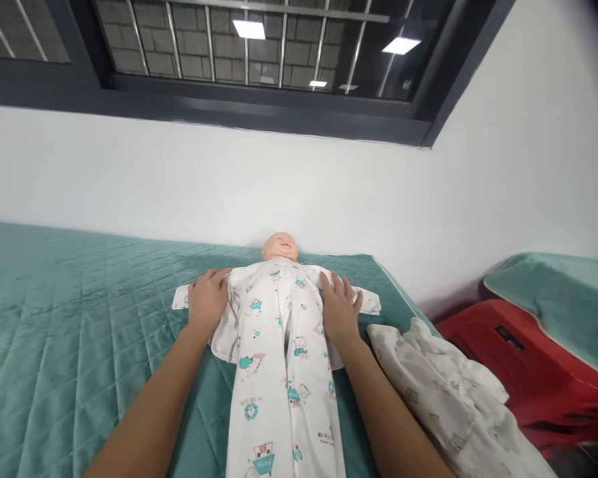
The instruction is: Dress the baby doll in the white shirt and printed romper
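Head view: one doll (280, 246) lies between your two hands, head by the wall (204, 179), long axis running toward you; neither hand clearly nearer. White printed clothes (266, 345) cover its body, piece count unclear, two sleeves (371, 303) out sideways. Your left hand (209, 299) rests on one sleeve, fingers close together, can't tell if pinching. Your right hand (339, 307) is on the other, fingers spread. One green quilt (104, 332) underneath, one cloth bundle (438, 385) right, one red plastic item (508, 345) beyond.

A teal quilted cover (80, 318) is bearing a face-up baby doll (280, 247) near its far edge. White cartoon-printed baby clothes (266, 378) are lying spread below the doll's head, and a crumpled patterned cloth (448, 388) is lying along the right edge.
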`<state>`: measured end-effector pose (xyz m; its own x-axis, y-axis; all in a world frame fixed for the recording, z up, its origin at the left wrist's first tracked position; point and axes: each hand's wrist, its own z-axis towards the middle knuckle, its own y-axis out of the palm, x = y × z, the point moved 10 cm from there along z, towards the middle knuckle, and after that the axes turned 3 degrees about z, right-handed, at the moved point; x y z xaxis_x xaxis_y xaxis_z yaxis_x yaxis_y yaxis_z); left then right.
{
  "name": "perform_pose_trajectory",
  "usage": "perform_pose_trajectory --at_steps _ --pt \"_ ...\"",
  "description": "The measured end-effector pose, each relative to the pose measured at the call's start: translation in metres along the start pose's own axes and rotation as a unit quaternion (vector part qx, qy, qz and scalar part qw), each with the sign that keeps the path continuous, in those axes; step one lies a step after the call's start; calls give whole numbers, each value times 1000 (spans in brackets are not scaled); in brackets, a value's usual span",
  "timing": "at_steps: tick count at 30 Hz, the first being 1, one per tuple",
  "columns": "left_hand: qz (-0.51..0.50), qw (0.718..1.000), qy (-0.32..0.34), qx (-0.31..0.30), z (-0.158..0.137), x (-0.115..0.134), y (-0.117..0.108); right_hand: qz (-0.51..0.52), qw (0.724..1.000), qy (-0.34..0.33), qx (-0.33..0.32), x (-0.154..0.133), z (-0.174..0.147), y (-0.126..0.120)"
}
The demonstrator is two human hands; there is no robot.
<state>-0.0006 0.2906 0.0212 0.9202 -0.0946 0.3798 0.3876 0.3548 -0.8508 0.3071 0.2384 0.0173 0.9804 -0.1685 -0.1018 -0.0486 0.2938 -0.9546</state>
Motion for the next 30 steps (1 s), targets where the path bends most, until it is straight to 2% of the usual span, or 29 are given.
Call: perform_pose_trajectory --at_steps 5,11,16,20,23,25,28,30 --pt "12 1000 2 -16 0 3 0 -14 996 -82 -19 -20 16 -5" --pt "3 1000 6 -22 -2 3 -3 150 986 -59 -35 8 51 -12" --pt "-19 1000 5 -23 -3 3 -5 186 978 -55 -72 23 61 -8" --pt "-19 999 -5 -26 -2 2 -5 181 978 -61 -86 11 66 -29" --pt "-16 999 -6 -31 -1 2 -3 147 981 -103 -79 -32 70 -58" --pt "-18 999 -5 -26 0 3 -4 87 978 -178 -66 -82 66 -73" --pt "-22 1000 -5 -18 1 2 -7 57 939 -323 -106 -170 44 -64" --pt "-19 1000 -5 -17 1 2 -8 15 918 -368 -148 -212 32 -43"
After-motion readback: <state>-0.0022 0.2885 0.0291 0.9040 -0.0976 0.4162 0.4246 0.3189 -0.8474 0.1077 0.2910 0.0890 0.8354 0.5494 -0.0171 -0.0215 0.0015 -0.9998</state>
